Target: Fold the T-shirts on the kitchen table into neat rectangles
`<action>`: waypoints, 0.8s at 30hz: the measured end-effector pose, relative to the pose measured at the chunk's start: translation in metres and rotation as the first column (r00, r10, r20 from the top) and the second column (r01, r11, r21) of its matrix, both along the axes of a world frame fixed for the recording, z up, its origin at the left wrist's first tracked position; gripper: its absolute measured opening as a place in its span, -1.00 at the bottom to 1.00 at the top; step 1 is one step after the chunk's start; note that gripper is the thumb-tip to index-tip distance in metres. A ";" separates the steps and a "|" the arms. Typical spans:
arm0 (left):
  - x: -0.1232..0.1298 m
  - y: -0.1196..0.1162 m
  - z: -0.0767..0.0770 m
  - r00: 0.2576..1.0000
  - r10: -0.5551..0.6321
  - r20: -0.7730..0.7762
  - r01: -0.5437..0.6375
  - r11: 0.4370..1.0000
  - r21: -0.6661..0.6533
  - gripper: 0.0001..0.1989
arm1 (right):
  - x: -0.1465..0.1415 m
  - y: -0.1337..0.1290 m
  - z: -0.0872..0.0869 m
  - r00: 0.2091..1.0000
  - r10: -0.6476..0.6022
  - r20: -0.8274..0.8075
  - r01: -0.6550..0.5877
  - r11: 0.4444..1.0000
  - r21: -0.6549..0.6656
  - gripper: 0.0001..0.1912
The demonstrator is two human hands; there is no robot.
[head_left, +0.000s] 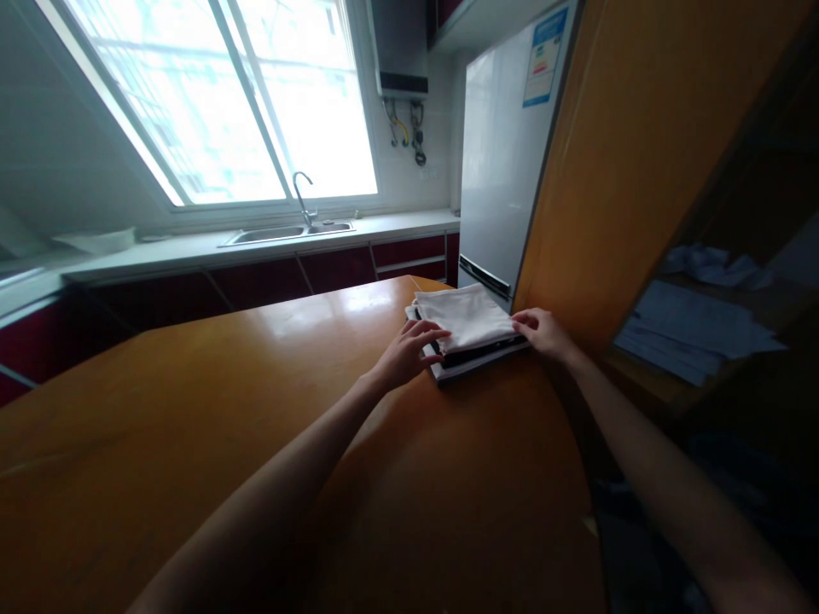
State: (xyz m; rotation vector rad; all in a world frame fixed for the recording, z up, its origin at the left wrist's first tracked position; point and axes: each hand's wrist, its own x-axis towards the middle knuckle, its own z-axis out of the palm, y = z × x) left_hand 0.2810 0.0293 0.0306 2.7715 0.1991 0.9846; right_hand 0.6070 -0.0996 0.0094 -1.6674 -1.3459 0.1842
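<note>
A small stack of folded cloths lies near the far right part of the wooden table (256,409). Its top layer is a white folded cloth (470,315), with a black layer (477,351) and more pale layers under it. My left hand (406,351) rests at the stack's left front corner, its fingers apart and touching the edge of the white cloth. At the right corner, my right hand (543,333) has thumb and fingertips closed on the white cloth's edge. The fabric between those fingers is partly hidden.
Right beside the stack stand a wooden cabinet side (595,170) and a grey fridge (499,162). Papers or cloths (691,328) lie on a dark shelf at right. A counter (397,226) with a sink (269,234) and tap (303,200) runs below the window.
</note>
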 end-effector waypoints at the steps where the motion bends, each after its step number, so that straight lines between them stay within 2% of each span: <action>1: 0.003 0.001 0.002 1.000 0.009 -0.020 -0.008 1.000 0.016 -0.58 | 0.000 -0.005 -0.002 1.000 0.010 0.008 -0.010 1.000 0.005 -0.76; 7: 0.020 0.012 0.018 0.997 0.005 -0.080 0.001 0.997 0.072 -0.86 | -0.001 -0.010 0.001 0.992 -0.005 0.124 0.007 1.000 -0.019 -0.81; 13: 0.033 0.019 0.018 0.997 0.031 0.065 -0.024 0.994 -0.106 -0.90 | -0.004 -0.001 0.012 0.994 -0.042 0.099 0.039 0.999 0.033 -0.81; 15: 0.030 0.019 0.014 0.999 0.008 0.052 -0.001 0.990 -0.138 -0.87 | -0.004 -0.002 0.013 0.989 -0.062 0.137 0.056 0.997 0.044 -0.80; 17: 0.024 0.019 0.012 0.997 -0.072 -0.036 0.067 0.989 -0.132 -0.81 | -0.001 -0.006 0.012 0.978 -0.042 0.204 0.047 0.999 -0.017 -0.82; 19: 0.021 0.021 0.013 0.991 -0.115 -0.072 0.104 0.985 -0.136 -0.77 | 0.003 -0.008 0.014 0.964 0.029 0.263 0.010 0.989 -0.146 -0.85; 21: 0.025 0.027 0.015 0.999 -0.035 0.004 0.035 0.986 -0.166 -0.71 | 0.006 -0.004 0.022 0.955 0.063 0.291 0.002 0.976 -0.217 -0.87; 24: 0.047 0.043 0.019 0.976 0.202 0.086 -0.183 0.964 -0.194 -0.65 | 0.000 0.020 0.042 0.946 -0.080 0.315 0.119 0.987 -0.104 -0.73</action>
